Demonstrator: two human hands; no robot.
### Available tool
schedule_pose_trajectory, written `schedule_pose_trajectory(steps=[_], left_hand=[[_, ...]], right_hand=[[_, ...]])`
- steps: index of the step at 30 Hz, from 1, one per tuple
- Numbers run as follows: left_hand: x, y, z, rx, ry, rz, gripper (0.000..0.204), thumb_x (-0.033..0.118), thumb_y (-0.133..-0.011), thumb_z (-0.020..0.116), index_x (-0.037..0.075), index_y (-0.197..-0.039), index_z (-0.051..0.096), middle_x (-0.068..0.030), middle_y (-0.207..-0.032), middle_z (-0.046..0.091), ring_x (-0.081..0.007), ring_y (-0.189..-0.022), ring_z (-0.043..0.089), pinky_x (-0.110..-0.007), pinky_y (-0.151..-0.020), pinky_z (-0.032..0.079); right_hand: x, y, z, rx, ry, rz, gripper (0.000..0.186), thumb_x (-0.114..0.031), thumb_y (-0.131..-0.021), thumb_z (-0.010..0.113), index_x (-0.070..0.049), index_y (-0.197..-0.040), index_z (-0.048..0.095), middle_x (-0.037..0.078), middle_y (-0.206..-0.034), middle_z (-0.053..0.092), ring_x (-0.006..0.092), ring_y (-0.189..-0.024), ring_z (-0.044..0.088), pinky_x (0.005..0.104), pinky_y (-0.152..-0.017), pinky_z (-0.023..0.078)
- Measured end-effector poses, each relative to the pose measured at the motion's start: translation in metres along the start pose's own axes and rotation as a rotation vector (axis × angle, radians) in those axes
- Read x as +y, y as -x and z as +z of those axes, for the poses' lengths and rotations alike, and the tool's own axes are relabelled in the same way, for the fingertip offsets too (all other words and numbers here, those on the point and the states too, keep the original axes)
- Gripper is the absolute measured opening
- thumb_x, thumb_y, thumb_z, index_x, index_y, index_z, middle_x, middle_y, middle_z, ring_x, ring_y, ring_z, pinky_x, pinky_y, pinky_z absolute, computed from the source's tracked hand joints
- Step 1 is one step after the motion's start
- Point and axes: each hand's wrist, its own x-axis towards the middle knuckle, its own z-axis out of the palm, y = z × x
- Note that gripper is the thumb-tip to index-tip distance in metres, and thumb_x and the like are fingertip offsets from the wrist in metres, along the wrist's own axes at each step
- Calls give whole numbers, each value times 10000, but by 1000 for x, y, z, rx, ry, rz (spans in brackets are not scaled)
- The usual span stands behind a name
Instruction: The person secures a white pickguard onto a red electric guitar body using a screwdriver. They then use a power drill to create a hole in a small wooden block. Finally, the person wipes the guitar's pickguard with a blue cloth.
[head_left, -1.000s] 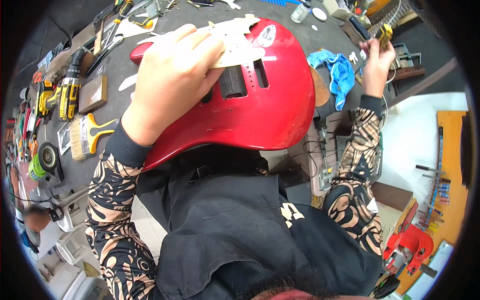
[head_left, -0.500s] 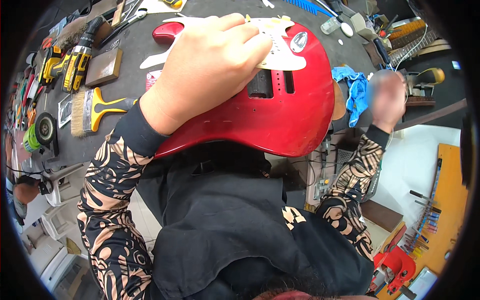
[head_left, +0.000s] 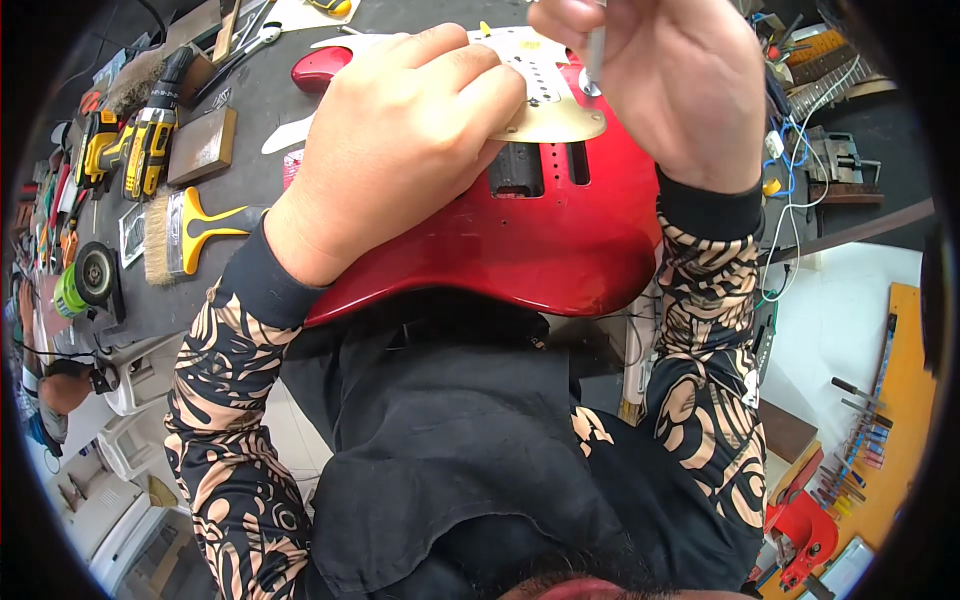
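Note:
A red electric guitar body [head_left: 470, 255] lies in front of me. A cream pickguard [head_left: 560, 118] sits over its upper part, with a dark pickup cavity showing below its edge. My left hand [head_left: 420, 130] is closed on the pickguard, fingers curled; their tips are hidden. Over the body's right side, my right hand [head_left: 680, 90] is raised, its thumb and fingers pinching a slim silvery tool [head_left: 596, 50]. The handle end is hidden, so its exact kind is unclear. Below the tool, a shiny metal jack plate [head_left: 589, 84] shows on the red body.
On the left of the dark bench lie a wide paintbrush [head_left: 185, 235], a yellow-black cordless drill [head_left: 150, 140], a wooden block [head_left: 203, 147] and a green-and-black round object [head_left: 88, 275]. Far right are a small vise [head_left: 845, 165], a white cable [head_left: 792, 210] and a guitar neck [head_left: 820, 90].
My right hand has come from the bench's right side, up and left over the guitar body, now with the silvery tool. A yellow-handled tool near the vise is gone from view. My left hand stays put.

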Motion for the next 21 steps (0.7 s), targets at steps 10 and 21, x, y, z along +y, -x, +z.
schedule_pose_trajectory(steps=[10, 21], left_hand=[[-2, 0, 1, 21, -23, 14, 326, 104, -705, 846, 74, -996, 701, -59, -955, 721, -261, -878, 693, -379, -763, 564], [-4, -1, 1, 43, -25, 34, 280, 116, -716, 837, 83, -947, 681, -50, -895, 681, -252, -826, 670, -381, -723, 554]], right_hand=[[20, -9, -11, -6, 156, 1, 311, -176, -1174, 431, 39, -1362, 553, 44, -905, 544, 153, -834, 547, 287, -795, 490], [24, -12, -14, -54, 151, 15, 299, -172, -1180, 418, 28, -1355, 556, 33, -921, 533, 141, -862, 531, 278, -795, 483]])
